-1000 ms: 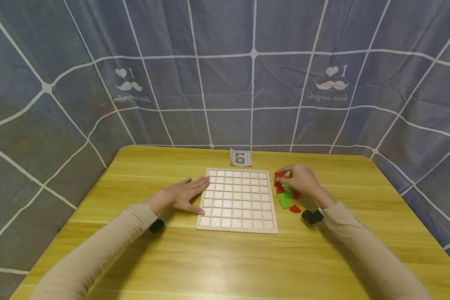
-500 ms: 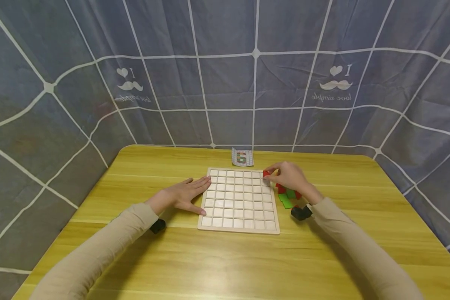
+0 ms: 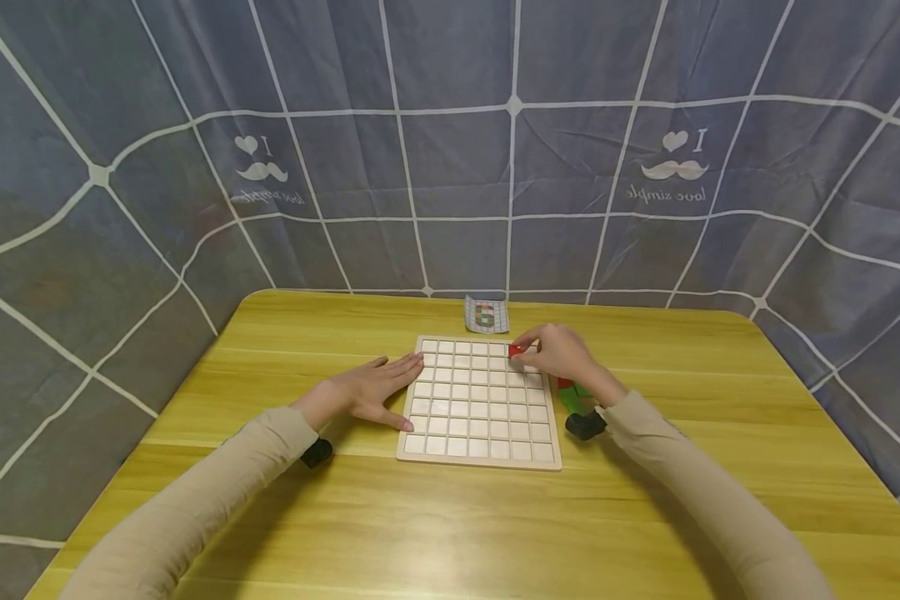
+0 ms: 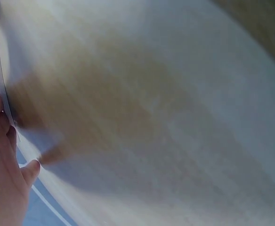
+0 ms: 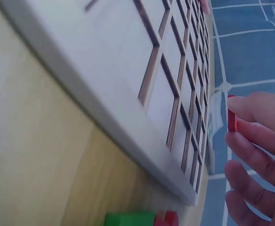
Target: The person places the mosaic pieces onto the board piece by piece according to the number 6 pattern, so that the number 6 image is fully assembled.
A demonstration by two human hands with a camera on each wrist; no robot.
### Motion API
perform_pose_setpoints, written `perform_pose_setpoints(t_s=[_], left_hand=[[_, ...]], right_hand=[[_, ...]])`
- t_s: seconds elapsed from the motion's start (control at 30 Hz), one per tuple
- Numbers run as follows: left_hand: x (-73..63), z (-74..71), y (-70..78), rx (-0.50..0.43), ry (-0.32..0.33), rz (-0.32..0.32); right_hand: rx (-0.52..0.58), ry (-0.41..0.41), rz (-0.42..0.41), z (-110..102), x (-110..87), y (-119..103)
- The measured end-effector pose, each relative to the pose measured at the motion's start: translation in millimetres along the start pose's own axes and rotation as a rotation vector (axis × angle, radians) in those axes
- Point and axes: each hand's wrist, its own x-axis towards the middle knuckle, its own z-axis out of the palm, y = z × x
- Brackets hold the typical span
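Note:
A pale wooden grid board lies on the table. Above its far right corner my right hand pinches a red tile between thumb and fingers; the right wrist view shows this red tile edge-on, apart from the board. My left hand lies with spread, straight fingers on the board's left edge. In the left wrist view, part of the left hand shows against that edge. Green tiles and a red tile lie right of the board, partly hidden by my right hand and wrist.
Behind the board lies a small printed card with a coloured pattern on a grid. The wooden table extends around the board. A grey curtain with white lines hangs behind the table's far edge.
My right hand has taken a red tile from the pile and carried it left, over the board's far right corner. The left hand keeps its place on the board's edge.

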Motion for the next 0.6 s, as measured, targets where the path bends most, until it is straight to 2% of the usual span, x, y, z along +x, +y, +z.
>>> perform_pose_setpoints(t_s=[0.6], left_hand=[[0.1,1.6,3.2,0.012,0.01,-0.003]], right_hand=[[0.036,-0.095,0.023,15.3,10.6,-13.2]])
